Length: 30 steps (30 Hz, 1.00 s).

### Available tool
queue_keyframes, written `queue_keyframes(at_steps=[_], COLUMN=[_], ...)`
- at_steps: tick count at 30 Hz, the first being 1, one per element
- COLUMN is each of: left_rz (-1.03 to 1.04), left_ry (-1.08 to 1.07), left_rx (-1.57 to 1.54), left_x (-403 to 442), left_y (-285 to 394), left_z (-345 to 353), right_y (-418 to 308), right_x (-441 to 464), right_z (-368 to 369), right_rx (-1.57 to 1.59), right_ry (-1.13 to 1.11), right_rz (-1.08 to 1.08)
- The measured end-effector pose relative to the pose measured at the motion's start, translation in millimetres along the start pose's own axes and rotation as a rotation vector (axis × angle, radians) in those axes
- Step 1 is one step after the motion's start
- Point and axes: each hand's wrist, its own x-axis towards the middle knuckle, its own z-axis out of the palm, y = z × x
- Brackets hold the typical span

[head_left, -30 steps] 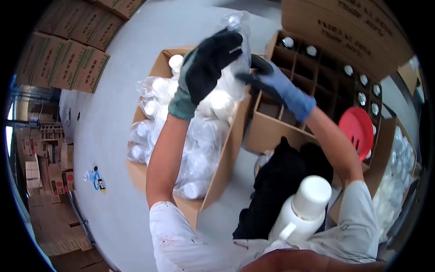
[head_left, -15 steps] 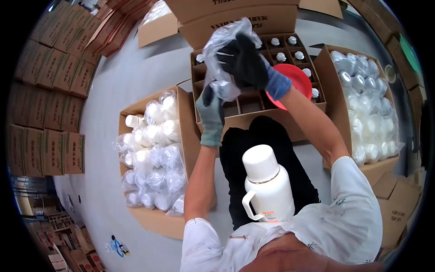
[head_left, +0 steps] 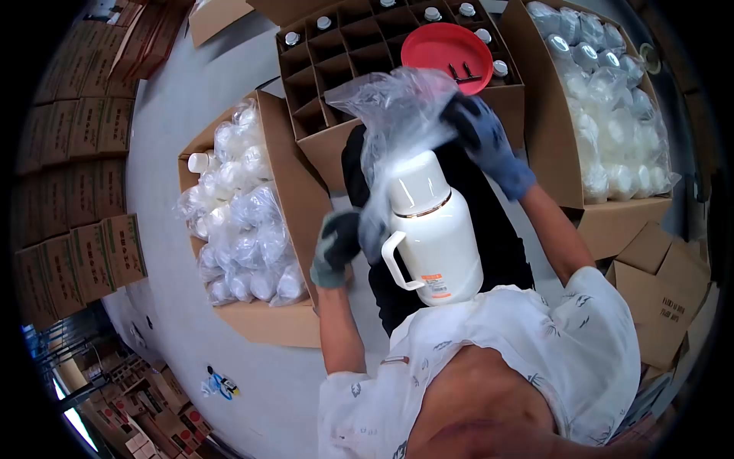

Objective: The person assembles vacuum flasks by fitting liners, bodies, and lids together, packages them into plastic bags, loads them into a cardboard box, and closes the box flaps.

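- On the dark-clad lap (head_left: 495, 233), a glossy white vacuum flask (head_left: 441, 243), gold-banded and orange-labelled, is rested, handle turned leftward.
- Its lid is partly veiled by a clear plastic bag (head_left: 397, 107).
- The bag is clamped in the right hand (head_left: 483, 138); whether the left hand (head_left: 336, 245), beside it, is closed on it cannot be told.
- Beyond, some compartments of a divided carton (head_left: 321, 157) are hidden by a red dish (head_left: 430, 52).
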Motion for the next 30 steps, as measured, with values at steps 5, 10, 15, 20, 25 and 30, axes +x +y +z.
queue_keyframes(at_steps=[5,10,15,20,25,30], left_rz=[-0.425,-0.394,-0.132,-0.52,-0.209,0.278], left_ry=[-0.356,-0.44,-0.049,0.118,0.424,0.476], left_rx=[0.345,0.887,1.014,0.691,0.45,-0.123], left_x=[-59.0,-95.8,-40.0,-93.6,-161.0,-102.2], left_y=[52.1,43.3,90.9,70.7,29.1,71.7], left_z=[46.4,34.8,93.5,34.6,-9.6,-68.4], right_y=[-54.1,-77.3,-75.7,-85.9,-143.6,-193.3], right_x=[-106.8,-175.1,-178.4,-184.5,-51.5,170.3], right_z=[-47.2,-84.5,-89.0,-76.8,-5.1,134.5], right_rx=[0.097,0.207,0.241,0.489,0.91,0.733], right_ry=[-0.188,-0.708,-0.689,-0.603,-0.326,-0.321], right_rz=[-0.248,-0.474,-0.467,-0.181,-0.038,-0.402])
